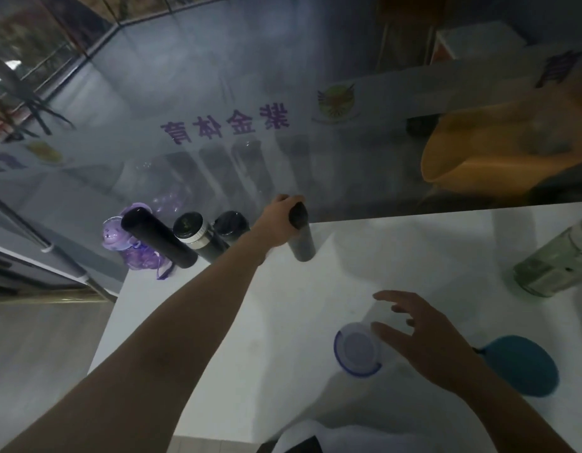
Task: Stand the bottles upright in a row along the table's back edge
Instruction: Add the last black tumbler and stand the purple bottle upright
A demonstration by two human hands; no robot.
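On the white table (283, 305), my left hand (276, 223) grips the top of a dark grey bottle (302, 243) that stands upright at the back edge. Left of it stand a black-capped bottle (230, 225), a dark flask with a silver ring (198, 238), a tall black flask (159, 237) and a purple bottle (126, 246), all in a row. My right hand (423, 338) hovers, fingers spread, over a clear bottle with a blue-rimmed lid (359, 353). A green glass bottle (557, 263) stands at the right.
A glass wall with purple lettering (224, 125) rises right behind the table's back edge. A teal round lid or bottle (524, 364) sits at the right front. An orange chair (498, 152) shows behind the glass. The table's left edge drops to the floor.
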